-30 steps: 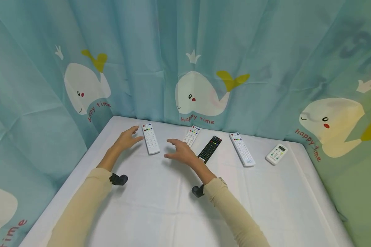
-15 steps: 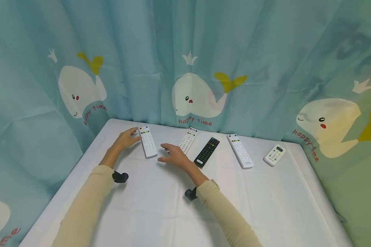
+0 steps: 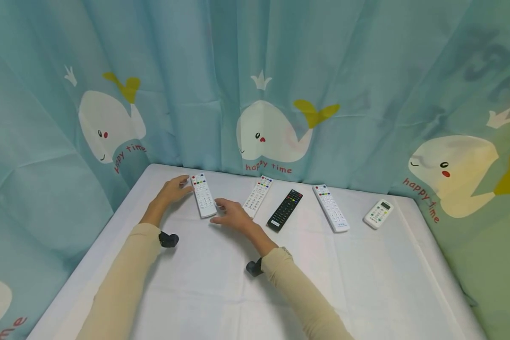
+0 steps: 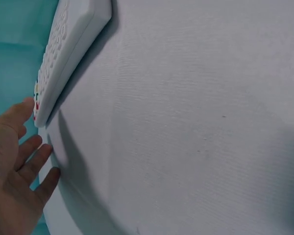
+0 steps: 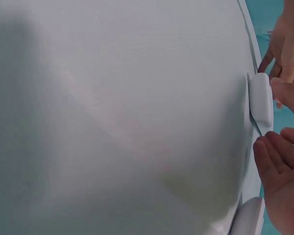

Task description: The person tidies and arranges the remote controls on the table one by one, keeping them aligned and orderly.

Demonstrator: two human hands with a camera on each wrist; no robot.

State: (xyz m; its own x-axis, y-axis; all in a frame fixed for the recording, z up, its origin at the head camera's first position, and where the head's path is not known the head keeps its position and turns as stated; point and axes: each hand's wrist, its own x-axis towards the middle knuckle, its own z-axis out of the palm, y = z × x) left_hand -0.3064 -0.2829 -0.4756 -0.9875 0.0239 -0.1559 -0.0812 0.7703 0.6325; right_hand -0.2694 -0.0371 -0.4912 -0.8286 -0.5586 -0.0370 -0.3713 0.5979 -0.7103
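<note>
A white remote control (image 3: 204,198) with coloured buttons near its far end lies on the table between my two hands. On its left side my left hand (image 3: 172,191) has its fingers spread, thumb tip close to the remote's edge. From the right, my right hand (image 3: 235,216) reaches toward the near end of the same remote, fingers loosely bent. The left wrist view shows that remote (image 4: 71,49) beside the thumb of my left hand (image 4: 12,171). In the right wrist view its end (image 5: 260,100) appears by my right hand (image 5: 286,183); whether either hand touches it I cannot tell.
Right of the hands lie another white remote (image 3: 258,194), partly behind my right hand, a black remote (image 3: 284,210), a third white remote (image 3: 330,208) and a small white remote with a display (image 3: 378,214). A whale-print curtain (image 3: 204,94) borders the white table (image 3: 204,283).
My right hand has moved left toward the near end of the leftmost white remote, uncovering more of the black remote. My left hand has come slightly closer to it. The head view has shifted a little.
</note>
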